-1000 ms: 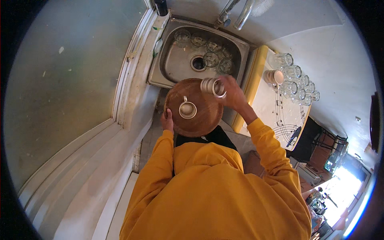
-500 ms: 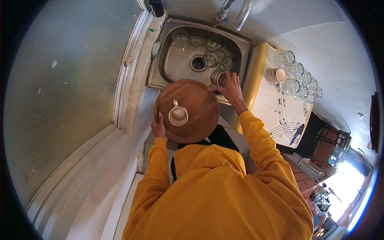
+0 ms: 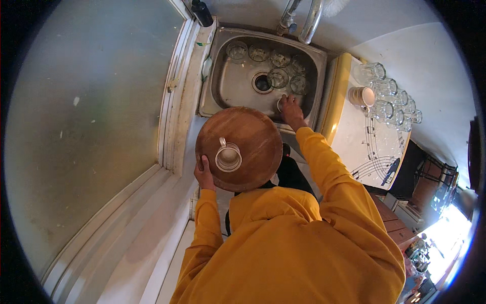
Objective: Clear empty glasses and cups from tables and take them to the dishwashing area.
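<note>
My left hand (image 3: 205, 176) grips the near-left edge of a round wooden tray (image 3: 255, 129), held in front of the sink's near edge. On the tray stands a cream ribbed mug (image 3: 228, 158), its handle pointing away from me. My right hand (image 3: 292, 112) reaches down into the near right part of the metal sink (image 3: 218, 96), its fingers closed around a small cup (image 3: 279, 105). Most of that cup is hidden by the hand. Several clear glass mugs (image 3: 278, 78) stand in the sink around and behind the drain (image 3: 262, 82).
Right of the sink, a yellow-edged counter (image 3: 372, 152) with a music-note pattern bears several glass mugs (image 3: 387, 87) lying in a group and a stack of cream cups (image 3: 361, 96). A faucet (image 3: 312, 23) rises behind the sink. A dark bottle (image 3: 202, 12) stands by the window frame (image 3: 174, 86).
My right hand has lowered the cup into the sink, and its fingers now cover more of it. An extra mug appears no more on the tray than before; the whole view has shifted slightly.
</note>
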Action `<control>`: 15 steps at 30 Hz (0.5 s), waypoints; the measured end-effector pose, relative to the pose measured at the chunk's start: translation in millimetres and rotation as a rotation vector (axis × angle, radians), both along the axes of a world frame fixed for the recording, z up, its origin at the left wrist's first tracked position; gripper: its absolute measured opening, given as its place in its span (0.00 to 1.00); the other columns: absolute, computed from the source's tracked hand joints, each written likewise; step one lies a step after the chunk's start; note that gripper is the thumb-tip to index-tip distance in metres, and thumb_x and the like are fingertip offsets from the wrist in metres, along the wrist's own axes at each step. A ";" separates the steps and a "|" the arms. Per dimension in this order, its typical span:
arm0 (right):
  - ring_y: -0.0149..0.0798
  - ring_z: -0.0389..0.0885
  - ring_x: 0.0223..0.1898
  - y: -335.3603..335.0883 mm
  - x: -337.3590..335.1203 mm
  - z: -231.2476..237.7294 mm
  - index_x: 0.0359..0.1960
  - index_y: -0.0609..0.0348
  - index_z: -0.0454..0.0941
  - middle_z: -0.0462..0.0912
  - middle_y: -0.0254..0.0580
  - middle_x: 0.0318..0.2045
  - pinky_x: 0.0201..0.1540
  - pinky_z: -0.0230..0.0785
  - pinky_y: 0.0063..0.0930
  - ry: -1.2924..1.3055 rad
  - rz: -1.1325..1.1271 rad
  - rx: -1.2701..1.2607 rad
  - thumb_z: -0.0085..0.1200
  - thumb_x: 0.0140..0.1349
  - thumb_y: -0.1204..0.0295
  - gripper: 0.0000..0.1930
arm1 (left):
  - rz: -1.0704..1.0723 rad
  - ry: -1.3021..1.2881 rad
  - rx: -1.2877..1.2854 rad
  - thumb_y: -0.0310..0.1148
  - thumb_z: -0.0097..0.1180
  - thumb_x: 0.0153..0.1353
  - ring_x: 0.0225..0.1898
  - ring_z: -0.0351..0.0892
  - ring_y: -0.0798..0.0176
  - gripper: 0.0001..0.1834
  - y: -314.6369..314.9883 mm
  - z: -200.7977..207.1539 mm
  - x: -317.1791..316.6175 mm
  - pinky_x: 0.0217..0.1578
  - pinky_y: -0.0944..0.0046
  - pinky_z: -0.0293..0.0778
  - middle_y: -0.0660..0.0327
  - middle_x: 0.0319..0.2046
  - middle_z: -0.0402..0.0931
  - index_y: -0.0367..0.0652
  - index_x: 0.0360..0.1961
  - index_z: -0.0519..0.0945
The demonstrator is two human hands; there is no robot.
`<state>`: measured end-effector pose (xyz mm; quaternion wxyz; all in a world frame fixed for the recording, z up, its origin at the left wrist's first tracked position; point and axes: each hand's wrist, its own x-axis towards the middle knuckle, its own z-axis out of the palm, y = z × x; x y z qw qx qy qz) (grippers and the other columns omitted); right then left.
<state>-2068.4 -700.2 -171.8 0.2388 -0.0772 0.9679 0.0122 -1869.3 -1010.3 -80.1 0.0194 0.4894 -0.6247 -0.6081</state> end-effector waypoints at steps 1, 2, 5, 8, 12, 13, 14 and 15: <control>0.60 0.66 0.59 -1.1 -2.2 -0.8 0.63 0.63 0.57 0.62 0.58 0.59 0.59 0.68 0.43 -0.002 -0.001 -0.004 0.62 0.54 0.70 0.36 | 0.007 0.064 0.022 0.50 0.61 0.61 0.47 0.75 0.65 0.29 2.1 0.9 -0.5 0.50 0.65 0.69 0.59 0.46 0.78 0.33 0.49 0.77; 0.61 0.66 0.60 -1.7 -4.6 -1.5 0.63 0.62 0.57 0.62 0.58 0.60 0.59 0.68 0.43 -0.035 -0.056 -0.018 0.60 0.56 0.71 0.34 | 0.013 0.129 0.045 0.50 0.61 0.61 0.47 0.75 0.65 0.30 2.8 2.1 -1.4 0.51 0.65 0.69 0.59 0.47 0.78 0.33 0.51 0.77; 0.63 0.65 0.61 -2.5 -5.1 -1.6 0.63 0.61 0.57 0.61 0.59 0.61 0.58 0.68 0.42 -0.077 -0.098 -0.021 0.56 0.59 0.72 0.31 | -0.051 0.018 0.031 0.55 0.61 0.59 0.58 0.69 0.57 0.39 2.1 11.1 -4.8 0.58 0.61 0.65 0.56 0.60 0.69 0.35 0.62 0.69; 0.63 0.63 0.63 -3.7 -2.9 -2.9 0.63 0.61 0.57 0.61 0.59 0.62 0.58 0.69 0.42 -0.089 -0.051 0.009 0.53 0.60 0.73 0.29 | 0.015 0.141 0.030 0.51 0.60 0.61 0.48 0.74 0.64 0.32 2.6 0.2 -5.4 0.52 0.65 0.69 0.57 0.49 0.77 0.32 0.53 0.76; 0.63 0.63 0.63 6.5 3.9 -16.0 0.63 0.61 0.58 0.62 0.59 0.61 0.59 0.68 0.43 -0.013 -0.062 -0.005 0.54 0.60 0.72 0.29 | -0.044 0.127 0.058 0.51 0.60 0.62 0.49 0.75 0.64 0.32 9.7 7.1 -16.3 0.52 0.65 0.69 0.57 0.50 0.77 0.31 0.53 0.75; 0.63 0.63 0.63 4.5 5.8 -13.6 0.63 0.61 0.58 0.62 0.59 0.61 0.59 0.68 0.43 -0.018 -0.060 -0.009 0.54 0.60 0.72 0.29 | -0.052 0.091 0.009 0.51 0.59 0.62 0.49 0.74 0.64 0.32 9.3 7.2 -15.8 0.52 0.65 0.69 0.58 0.50 0.77 0.31 0.53 0.75; 0.62 0.64 0.62 4.0 7.2 -10.6 0.63 0.61 0.58 0.63 0.59 0.61 0.59 0.68 0.44 -0.020 -0.053 -0.034 0.54 0.60 0.72 0.30 | -0.061 0.055 -0.039 0.50 0.59 0.62 0.49 0.74 0.64 0.32 8.8 7.6 -15.4 0.52 0.65 0.69 0.58 0.50 0.77 0.30 0.54 0.75; 0.61 0.65 0.62 3.6 8.4 -7.5 0.63 0.61 0.58 0.64 0.58 0.60 0.59 0.68 0.45 -0.022 -0.046 -0.059 0.54 0.60 0.72 0.30 | -0.061 0.052 -0.040 0.50 0.59 0.62 0.49 0.74 0.64 0.32 6.7 6.8 -14.4 0.52 0.65 0.69 0.58 0.50 0.77 0.30 0.54 0.75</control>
